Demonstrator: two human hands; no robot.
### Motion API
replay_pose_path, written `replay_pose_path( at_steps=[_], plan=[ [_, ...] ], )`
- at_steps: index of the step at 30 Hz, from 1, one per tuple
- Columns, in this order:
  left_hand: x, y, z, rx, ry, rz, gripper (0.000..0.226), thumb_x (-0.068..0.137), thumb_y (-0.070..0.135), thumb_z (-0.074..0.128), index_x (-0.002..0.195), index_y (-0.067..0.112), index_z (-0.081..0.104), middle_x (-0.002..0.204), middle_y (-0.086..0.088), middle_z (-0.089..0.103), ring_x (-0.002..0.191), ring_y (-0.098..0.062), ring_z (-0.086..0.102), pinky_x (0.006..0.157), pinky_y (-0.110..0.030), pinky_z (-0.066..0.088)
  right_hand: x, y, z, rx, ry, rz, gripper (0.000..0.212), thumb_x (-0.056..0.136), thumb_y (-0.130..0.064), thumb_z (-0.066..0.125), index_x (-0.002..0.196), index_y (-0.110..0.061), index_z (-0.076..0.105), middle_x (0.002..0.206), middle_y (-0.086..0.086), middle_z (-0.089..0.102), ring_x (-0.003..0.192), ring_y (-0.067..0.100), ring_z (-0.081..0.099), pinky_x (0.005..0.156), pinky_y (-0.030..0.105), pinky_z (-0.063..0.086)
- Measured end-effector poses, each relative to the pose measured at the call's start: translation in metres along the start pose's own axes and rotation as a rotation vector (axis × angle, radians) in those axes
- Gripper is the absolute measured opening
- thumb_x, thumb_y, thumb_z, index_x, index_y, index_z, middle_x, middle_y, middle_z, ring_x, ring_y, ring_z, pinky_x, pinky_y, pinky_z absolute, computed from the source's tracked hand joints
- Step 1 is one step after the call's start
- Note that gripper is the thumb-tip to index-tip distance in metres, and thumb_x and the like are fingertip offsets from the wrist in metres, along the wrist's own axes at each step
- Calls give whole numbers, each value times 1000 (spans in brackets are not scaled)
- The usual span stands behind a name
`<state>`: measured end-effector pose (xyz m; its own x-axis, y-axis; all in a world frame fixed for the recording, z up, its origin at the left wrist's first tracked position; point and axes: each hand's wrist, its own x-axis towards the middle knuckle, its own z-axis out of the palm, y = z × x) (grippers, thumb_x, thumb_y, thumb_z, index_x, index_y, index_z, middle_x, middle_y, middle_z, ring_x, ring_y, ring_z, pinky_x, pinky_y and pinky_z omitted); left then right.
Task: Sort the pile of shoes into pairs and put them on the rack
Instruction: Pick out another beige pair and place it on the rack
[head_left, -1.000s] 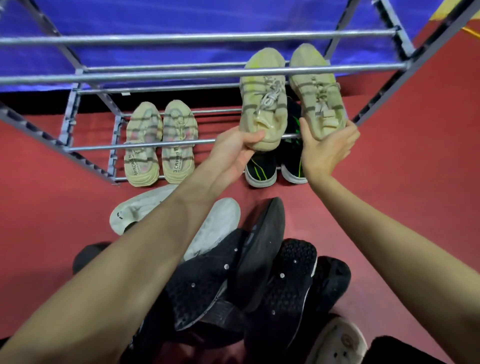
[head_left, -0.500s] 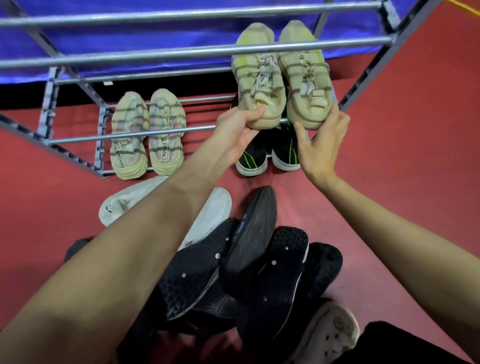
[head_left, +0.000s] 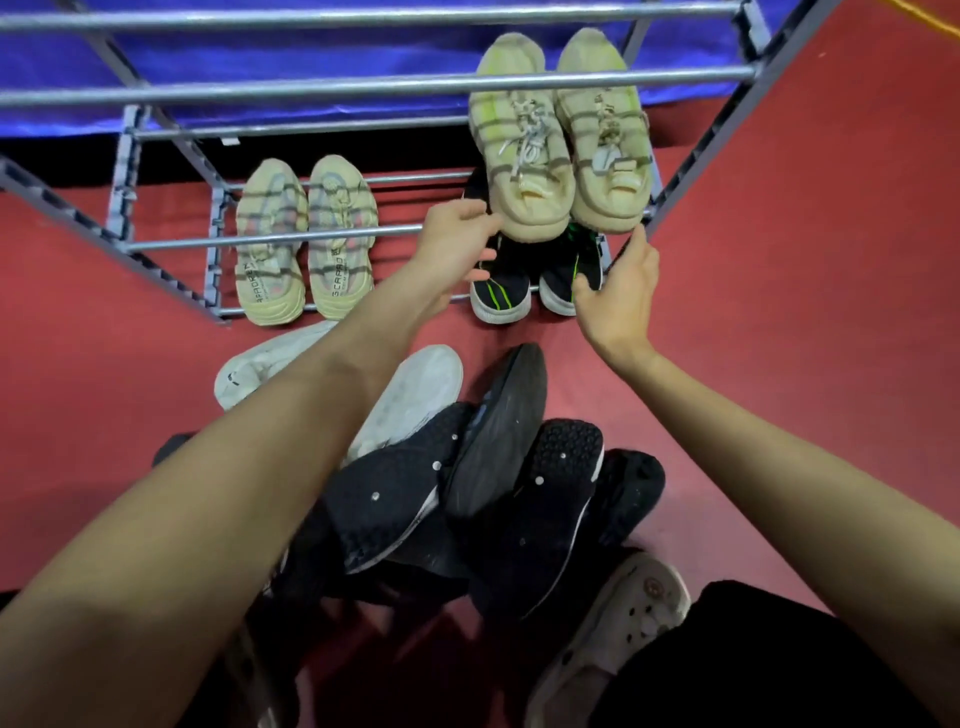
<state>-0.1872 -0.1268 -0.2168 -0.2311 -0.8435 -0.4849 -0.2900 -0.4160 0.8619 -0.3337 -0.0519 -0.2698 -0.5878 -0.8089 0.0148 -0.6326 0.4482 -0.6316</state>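
Both hands open: left hand (head_left: 457, 244) touching cream knit sneakers (head_left: 561, 140), right hand (head_left: 618, 291) just clear; light, soft; best gripped at heels.

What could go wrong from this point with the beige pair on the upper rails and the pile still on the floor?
1. The beige pair rests on thin rails with its heels overhanging the front rail; as the left hand and right hand open, a shoe might tip onto the black pair below.
2. The black shoes in the pile look alike sole-up, so a mismatch seems possible.
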Motion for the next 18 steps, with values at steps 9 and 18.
replay_pose_path(
  at_steps=[9, 18],
  plan=[
    [-75, -89, -89, 348, 7, 8, 22, 86, 10, 54, 71, 22, 63, 84, -7, 68, 74, -19, 61, 75, -32, 48, -101, -7, 22, -277, -639, -28, 51, 82, -14, 60, 126, 5, 42, 127, 25, 44, 123, 41, 40, 104, 37, 34],
    [-129, -146, -146, 640, 141, -6, 29, 83, 7, 56, 111, 9, 64, 111, -10, 68, 108, -28, 62, 95, -33, 47, -175, -34, 40, -354, -852, -200, 57, 85, -19, 61, 135, -3, 39, 129, 19, 41, 125, 38, 42, 107, 39, 38]
  ],
)
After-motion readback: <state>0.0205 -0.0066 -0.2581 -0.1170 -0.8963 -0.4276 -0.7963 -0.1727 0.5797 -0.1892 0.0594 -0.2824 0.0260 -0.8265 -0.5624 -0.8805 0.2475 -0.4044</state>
